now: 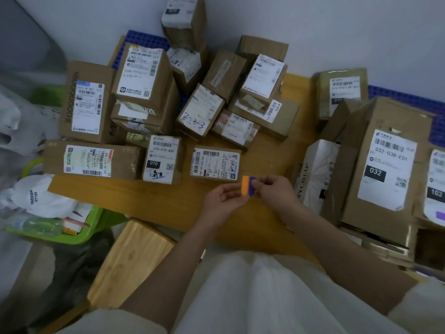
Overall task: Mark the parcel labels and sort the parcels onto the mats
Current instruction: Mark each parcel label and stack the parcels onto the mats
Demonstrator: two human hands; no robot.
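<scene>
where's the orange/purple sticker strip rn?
Head view, centre-right: the orange and purple strip is pinched between the left hand and right hand, above the wooden table, just in front of the small flat parcel.

Your right hand's fingers (261,183) cover part of the small orange and purple sticker strip (248,186). The brown cardboard box with the 102 label (435,189) is cut off by the right edge. Fine print on the white shipping label of the flat brown parcel (215,165) is too blurred for you to read.
</scene>
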